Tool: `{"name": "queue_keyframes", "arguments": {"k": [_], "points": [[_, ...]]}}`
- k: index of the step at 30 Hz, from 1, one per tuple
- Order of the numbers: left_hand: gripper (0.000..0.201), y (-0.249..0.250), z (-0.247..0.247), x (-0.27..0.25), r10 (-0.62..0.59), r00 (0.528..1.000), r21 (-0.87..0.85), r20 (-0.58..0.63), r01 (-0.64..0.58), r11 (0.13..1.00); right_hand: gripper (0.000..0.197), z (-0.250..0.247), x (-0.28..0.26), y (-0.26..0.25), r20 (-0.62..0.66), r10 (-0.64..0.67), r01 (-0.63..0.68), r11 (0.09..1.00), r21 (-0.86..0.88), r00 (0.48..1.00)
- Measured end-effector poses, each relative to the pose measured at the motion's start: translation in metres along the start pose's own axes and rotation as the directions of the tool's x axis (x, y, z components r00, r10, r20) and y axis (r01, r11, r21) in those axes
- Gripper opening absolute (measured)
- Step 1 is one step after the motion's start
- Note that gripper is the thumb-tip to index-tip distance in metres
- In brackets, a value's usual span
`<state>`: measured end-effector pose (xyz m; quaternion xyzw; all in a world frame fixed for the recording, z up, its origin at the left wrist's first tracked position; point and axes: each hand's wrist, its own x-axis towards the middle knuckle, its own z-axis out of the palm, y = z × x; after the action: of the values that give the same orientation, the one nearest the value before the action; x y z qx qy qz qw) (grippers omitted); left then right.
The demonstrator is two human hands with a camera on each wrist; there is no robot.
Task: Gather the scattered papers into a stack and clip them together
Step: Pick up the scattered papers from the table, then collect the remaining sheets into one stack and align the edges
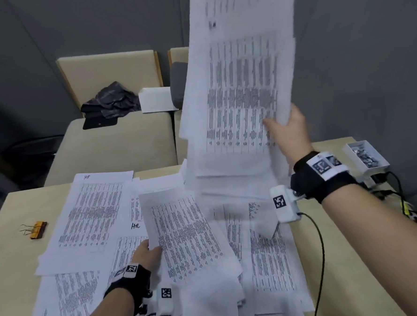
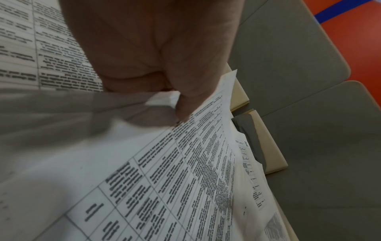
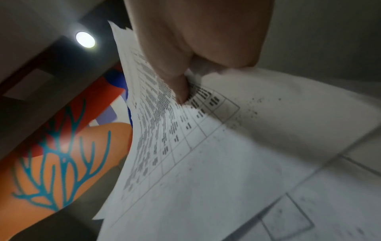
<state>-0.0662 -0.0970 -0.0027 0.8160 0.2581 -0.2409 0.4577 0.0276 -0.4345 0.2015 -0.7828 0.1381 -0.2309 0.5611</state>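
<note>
Printed white sheets [image 1: 91, 218] lie scattered over the light wooden table [image 1: 11, 258]. My right hand [image 1: 289, 128] is raised and pinches a held stack of papers [image 1: 237, 87] by its right edge; the stack stands upright above the table. In the right wrist view the thumb [image 3: 179, 88] presses on the printed table of the held stack of papers [image 3: 206, 163]. My left hand [image 1: 148, 250] pinches the near left edge of one sheet [image 1: 187, 232] and lifts it off the pile. The left wrist view shows the thumb [image 2: 185, 97] clamping that sheet [image 2: 164, 179]. An orange binder clip [image 1: 37, 230] lies at the table's left.
A white box [image 1: 366, 157] of small clips sits at the table's far right, beside cables [image 1: 317, 244]. Beige chairs [image 1: 118, 143] stand behind the table; one carries a dark cloth [image 1: 112, 100] and a white box [image 1: 156, 99].
</note>
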Motion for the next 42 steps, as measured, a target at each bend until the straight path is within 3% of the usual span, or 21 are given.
{"name": "queue_keyframes", "arguments": {"k": [3,7,11,14,16,18,20,23,25,28,29,31,33,37,40,42], "points": [[0.063,0.000,-0.003,0.003,-0.049,0.998,-0.040,0.025,0.050,0.998,0.023,0.020,-0.033,0.041,0.158,0.218,-0.207,0.975,-0.081,0.963],[0.085,-0.003,-0.005,0.012,-0.146,0.968,-0.461,0.203,0.226,0.858,0.024,0.048,-0.091,0.108,0.362,0.467,-0.416,0.884,-0.214,0.807],[0.112,-0.006,-0.010,0.026,-0.170,0.946,-0.464,0.276,0.286,0.839,0.005,0.068,-0.127,0.151,0.414,0.637,-0.475,0.766,-0.433,0.650],[0.082,0.006,-0.014,0.018,-0.134,0.933,-0.292,0.335,0.238,0.926,0.032,0.075,-0.138,0.165,0.422,0.697,-0.424,0.701,-0.574,0.579],[0.051,0.006,-0.012,0.022,-0.091,0.961,-0.213,0.260,0.149,0.966,0.050,0.076,-0.141,0.165,0.410,0.735,-0.386,0.649,-0.656,0.540],[0.053,0.000,-0.011,0.032,-0.066,0.968,-0.226,0.241,0.122,0.967,0.053,0.076,-0.142,0.172,0.409,0.752,-0.377,0.629,-0.679,0.518],[0.057,-0.007,-0.010,0.040,-0.088,0.968,-0.224,0.236,0.142,0.964,0.052,0.075,-0.143,0.178,0.389,0.768,-0.381,0.606,-0.699,0.508],[0.044,-0.003,-0.007,0.035,-0.071,0.976,-0.191,0.207,0.111,0.975,0.048,0.072,-0.144,0.183,0.377,0.791,-0.421,0.586,-0.692,0.482],[0.046,-0.002,-0.002,0.034,-0.050,0.974,-0.188,0.220,0.093,0.978,0.054,0.075,-0.147,0.192,0.385,0.770,-0.450,0.619,-0.643,0.509],[0.050,-0.002,0.005,0.032,0.000,0.967,-0.146,0.256,0.039,0.989,0.114,0.084,-0.154,0.266,0.397,0.743,-0.467,0.656,-0.593,0.540],[0.048,-0.002,0.006,0.032,0.029,0.973,-0.088,0.229,-0.008,0.996,0.124,0.086,-0.156,0.264,0.410,0.736,-0.455,0.664,-0.593,0.540],[0.044,0.003,0.006,0.030,0.124,0.975,-0.012,0.187,-0.124,0.992,0.117,0.084,-0.153,0.246,0.425,0.741,-0.484,0.666,-0.568,0.520],[0.041,0.012,0.000,0.027,0.212,0.963,0.016,0.167,-0.218,0.976,0.105,0.082,-0.150,0.188,0.385,0.755,-0.527,0.650,-0.547,0.531],[0.027,0.036,-0.022,0.013,0.327,0.931,-0.061,0.162,-0.321,0.945,0.091,0.079,-0.137,0.150,0.431,0.706,-0.681,0.690,-0.245,0.561],[0.027,0.054,-0.040,0.004,0.407,0.903,-0.175,0.140,-0.382,0.908,0.090,0.082,-0.127,0.122,0.473,0.634,-0.709,0.705,-0.027,0.612],[0.026,0.066,-0.051,-0.001,0.440,0.893,-0.220,0.091,-0.413,0.884,0.070,0.086,-0.115,0.102,0.476,0.581,-0.671,0.741,0.027,0.661]]}}
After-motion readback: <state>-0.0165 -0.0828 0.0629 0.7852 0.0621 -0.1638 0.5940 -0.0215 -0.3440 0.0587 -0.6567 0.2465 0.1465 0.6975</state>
